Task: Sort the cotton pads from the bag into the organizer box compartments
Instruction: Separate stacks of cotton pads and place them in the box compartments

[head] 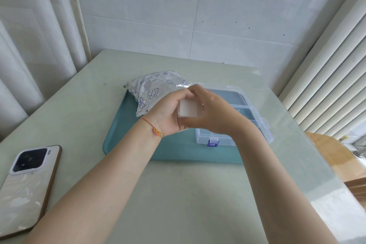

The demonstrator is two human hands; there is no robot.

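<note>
Cotton pads (189,109), a white stack, sit gripped between my left hand (168,114) and right hand (210,113). Both hover above the teal tray (126,144), between bag (152,89) and organizer box (255,123).

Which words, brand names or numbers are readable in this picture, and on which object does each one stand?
Nothing can be read with certainty.
Cotton pad bag: one short printed word among shell and shrimp drawings, too small and blurred to read.
Phone: no text visible.
Organizer box: no text visible.
</note>
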